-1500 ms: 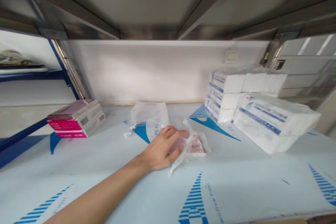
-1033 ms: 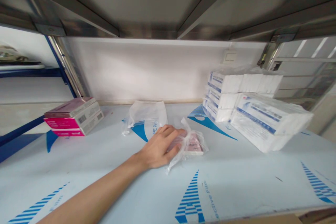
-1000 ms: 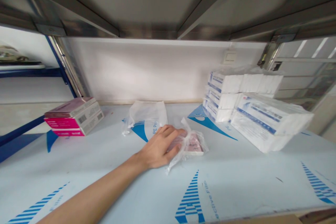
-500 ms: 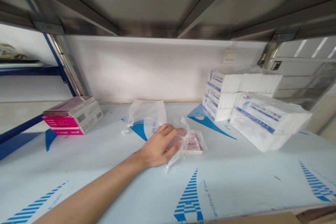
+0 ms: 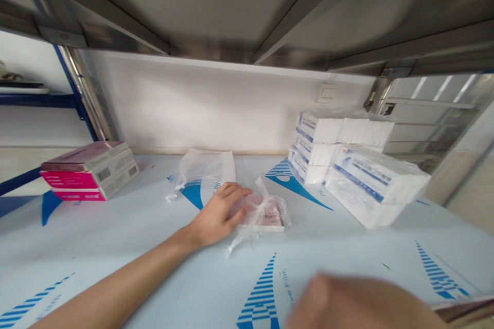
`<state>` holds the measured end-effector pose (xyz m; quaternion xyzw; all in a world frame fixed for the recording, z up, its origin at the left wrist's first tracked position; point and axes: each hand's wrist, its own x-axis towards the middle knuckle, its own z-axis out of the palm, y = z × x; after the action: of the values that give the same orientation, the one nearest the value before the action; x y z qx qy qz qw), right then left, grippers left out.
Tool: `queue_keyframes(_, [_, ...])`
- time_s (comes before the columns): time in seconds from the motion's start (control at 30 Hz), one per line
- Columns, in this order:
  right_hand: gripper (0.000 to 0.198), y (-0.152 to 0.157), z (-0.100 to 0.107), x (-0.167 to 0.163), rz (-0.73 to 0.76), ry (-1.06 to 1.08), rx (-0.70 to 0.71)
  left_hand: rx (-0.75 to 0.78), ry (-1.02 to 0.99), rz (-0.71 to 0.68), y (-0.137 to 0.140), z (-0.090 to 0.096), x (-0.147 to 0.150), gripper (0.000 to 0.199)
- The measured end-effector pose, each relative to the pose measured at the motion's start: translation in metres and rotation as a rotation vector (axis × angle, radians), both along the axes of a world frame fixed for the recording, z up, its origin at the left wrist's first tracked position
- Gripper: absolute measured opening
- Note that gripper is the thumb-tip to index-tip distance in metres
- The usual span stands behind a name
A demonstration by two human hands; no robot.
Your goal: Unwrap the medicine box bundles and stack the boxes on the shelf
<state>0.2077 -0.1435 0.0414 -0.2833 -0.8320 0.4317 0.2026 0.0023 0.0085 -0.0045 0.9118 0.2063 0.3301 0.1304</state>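
Note:
My left hand rests at the left end of a small pink-and-white box inside a knotted clear plastic bag. The thumb and fingers are spread apart, touching the bag's left side. Twisted ends of the bag stick up and toward me from the knot. At the bottom right, my right hand shows as a blurred shape over the shelf's front; its fingers cannot be made out. Behind the left hand lies a flat clear plastic bag against the wall.
Pink-and-white boxes are stacked on the left of the film-covered shelf. White packs with blue bands stand stacked at the right, wrapped in plastic. A metal shelf hangs low overhead, with posts at both back corners.
My left hand has drawn back slightly to the left from the knot, its fingers covering less of the bagged box. My right hand has come in at the bottom right. The view has shifted slightly.

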Motion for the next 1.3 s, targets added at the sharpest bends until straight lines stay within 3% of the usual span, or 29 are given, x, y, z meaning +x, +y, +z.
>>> queue_keyframes(0.07, [0.016, 0.041, 0.024, 0.016, -0.122, 0.036, 0.111, 0.009, -0.006, -0.028, 0.0, 0.002, 0.0, 0.028])
queue_keyframes(0.1, [0.014, 0.064, 0.03, 0.022, -0.269, 0.043, 0.308, 0.013, -0.008, -0.048, -0.001, 0.003, 0.0, 0.027])
queue_keyframes(0.13, [0.013, 0.086, 0.031, 0.026, -0.325, 0.014, 0.464, 0.019, -0.012, -0.067, -0.002, 0.004, 0.0, 0.027])
queue_keyframes(0.27, [0.01, 0.137, 0.007, 0.036, -0.347, -0.021, 0.703, 0.05, -0.023, -0.109, -0.007, 0.006, 0.0, 0.027])
queue_keyframes(0.4, [0.014, 0.135, -0.021, 0.039, -0.3, -0.033, 0.836, 0.067, -0.01, -0.105, -0.008, 0.003, 0.003, 0.011])
queue_keyframes(0.6, [0.005, 0.127, -0.033, 0.038, -0.261, -0.142, 0.901, 0.061, 0.028, -0.08, -0.004, -0.005, 0.005, 0.008])
queue_keyframes(0.8, [0.011, 0.129, -0.035, 0.04, -0.321, -0.104, 0.918, 0.005, -0.009, -0.08, -0.005, -0.001, 0.003, 0.014])
queue_keyframes(0.97, [0.014, 0.13, -0.034, 0.048, -0.413, -0.018, 0.949, -0.062, -0.113, 0.025, -0.006, 0.0, 0.0, 0.021])
queue_keyframes(1.07, [0.003, 0.129, -0.035, 0.047, -0.432, -0.011, 0.972, -0.111, -0.145, 0.07, -0.008, 0.0, -0.001, 0.025])
queue_keyframes(1.17, [0.017, 0.128, -0.036, 0.043, -0.387, -0.066, 1.011, -0.08, -0.124, 0.015, -0.011, 0.0, 0.001, 0.021])
queue_keyframes(1.3, [0.005, 0.127, -0.037, 0.039, -0.339, -0.062, 1.062, 0.007, -0.08, -0.057, -0.01, -0.002, 0.005, 0.013])
